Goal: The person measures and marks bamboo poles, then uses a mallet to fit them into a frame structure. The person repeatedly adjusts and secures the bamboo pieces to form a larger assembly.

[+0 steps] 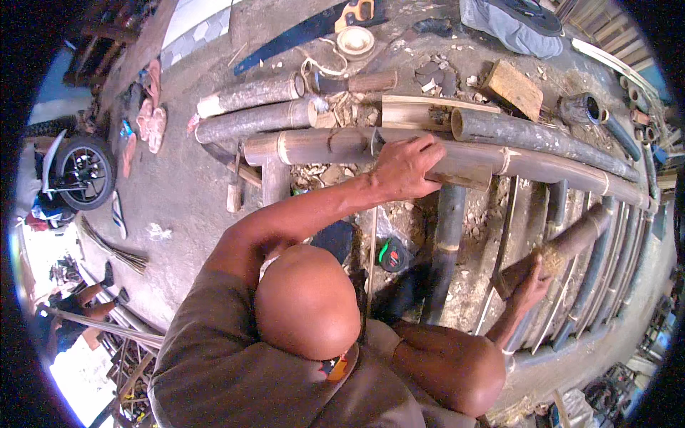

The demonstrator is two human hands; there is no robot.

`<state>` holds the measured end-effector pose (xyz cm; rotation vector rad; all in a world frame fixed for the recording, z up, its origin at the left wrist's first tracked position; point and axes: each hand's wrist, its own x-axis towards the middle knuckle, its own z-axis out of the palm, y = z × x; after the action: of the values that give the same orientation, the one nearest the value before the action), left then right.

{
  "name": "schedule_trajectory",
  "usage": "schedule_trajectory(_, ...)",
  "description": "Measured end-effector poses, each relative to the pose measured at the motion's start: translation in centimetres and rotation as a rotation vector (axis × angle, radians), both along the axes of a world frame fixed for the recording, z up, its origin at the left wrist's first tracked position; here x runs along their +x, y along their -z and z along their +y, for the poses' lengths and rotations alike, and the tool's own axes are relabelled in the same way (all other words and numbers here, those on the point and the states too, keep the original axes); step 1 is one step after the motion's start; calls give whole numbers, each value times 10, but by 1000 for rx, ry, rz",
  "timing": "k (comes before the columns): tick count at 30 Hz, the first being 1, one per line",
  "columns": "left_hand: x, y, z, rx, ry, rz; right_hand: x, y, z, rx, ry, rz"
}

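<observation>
My left hand (410, 167) is closed over the long horizontal bamboo pole (321, 145). From its right side juts a flat, brown, square-ended piece (465, 174), which it seems to grip. A dark pointed tip (377, 140) shows on the pole just left of the knuckles; whether it belongs to the same thing, I cannot tell. My right hand (531, 285) is wrapped round a short, thick length of bamboo (579, 234), held at a slant above the rungs of the bamboo frame (446, 250). Its far end points up and to the right.
A green-and-black tape measure (392, 255) lies below the pole. Loose bamboo lengths (253, 123) rest beyond it, with a handsaw (300, 36), a coconut-like bowl (355, 43) and a wood block (514, 90). A chisel-like tool (234, 192) lies at left. A motorbike wheel (84, 173) stands far left.
</observation>
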<state>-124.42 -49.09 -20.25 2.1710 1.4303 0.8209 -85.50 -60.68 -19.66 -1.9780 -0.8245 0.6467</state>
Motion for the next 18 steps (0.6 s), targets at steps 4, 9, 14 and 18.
schedule_trajectory(4, -9, 14, -12, 47, 8, -38, -66, -30, 9, 73, -94, -14)
schedule_trajectory(9, -18, 31, -9, 51, 11, -38, -104, -61, 1, 125, -251, 43)
schedule_trajectory(14, -21, 32, -10, 77, -67, -51, -125, -78, 1, 147, -271, -7)
schedule_trajectory(18, -19, 38, -6, 89, -135, -24, -123, -86, 5, 178, -213, 58)
